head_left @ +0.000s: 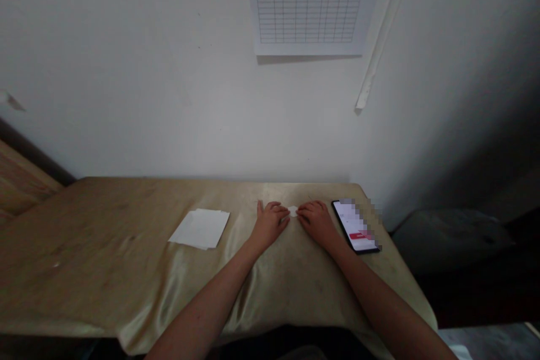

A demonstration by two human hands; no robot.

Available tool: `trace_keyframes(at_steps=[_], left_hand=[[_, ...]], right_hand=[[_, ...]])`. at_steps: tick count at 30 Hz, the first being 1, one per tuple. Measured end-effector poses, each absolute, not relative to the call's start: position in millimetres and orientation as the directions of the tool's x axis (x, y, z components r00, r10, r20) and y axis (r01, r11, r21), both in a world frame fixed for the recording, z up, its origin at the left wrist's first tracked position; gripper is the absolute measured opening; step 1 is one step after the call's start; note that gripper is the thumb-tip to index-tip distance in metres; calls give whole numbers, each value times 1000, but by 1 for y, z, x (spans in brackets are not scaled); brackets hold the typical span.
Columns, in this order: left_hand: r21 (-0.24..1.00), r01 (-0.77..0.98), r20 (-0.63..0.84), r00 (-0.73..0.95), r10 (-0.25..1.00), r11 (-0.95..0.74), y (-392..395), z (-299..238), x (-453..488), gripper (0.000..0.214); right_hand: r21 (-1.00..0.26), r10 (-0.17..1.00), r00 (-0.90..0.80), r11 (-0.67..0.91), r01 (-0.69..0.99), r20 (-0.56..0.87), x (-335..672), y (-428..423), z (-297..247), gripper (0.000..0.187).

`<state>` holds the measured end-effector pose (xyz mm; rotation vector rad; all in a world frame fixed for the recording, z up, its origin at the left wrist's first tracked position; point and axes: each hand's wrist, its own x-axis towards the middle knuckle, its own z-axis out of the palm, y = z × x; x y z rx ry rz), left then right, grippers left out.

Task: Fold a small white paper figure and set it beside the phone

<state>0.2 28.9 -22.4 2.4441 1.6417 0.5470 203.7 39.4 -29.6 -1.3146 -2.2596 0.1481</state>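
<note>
Paper, folded or cut into a small white piece, lies on a gold, satin-like cloth covering a table, directly between a person's two bare hands. This small white piece is the landmark for everything else. At its left edge are the fingertips of the left hand, thumb tucked low; at its right edge are those of the right hand, fingers bent and close together. Both hands touch the piece, but I cannot tell whether they pinch it or only press it down.

Well to the left of the piece sits a loose stack of plain white paper squares, edges slightly misaligned. To its right, beyond the right hand, a black-edged smartphone lies with its screen lit, showing a red bar; its lettering is too small to read and partly pixelated. Above and beyond the piece, a white sheet printed with a ruled grid hangs on a pale wall, its top-row writing illegible.
</note>
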Motion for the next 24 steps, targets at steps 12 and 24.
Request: trace_keyframes(at_steps=[12, 24], left_hand=[[312, 873, 251, 306, 918, -376, 31, -26, 1, 27], [344, 854, 268, 309, 912, -390, 32, -24, 3, 23]], right_hand=[[-326, 835, -404, 525, 786, 373, 204, 42, -31, 18], [-281, 821, -421, 539, 794, 384, 202, 44, -28, 13]])
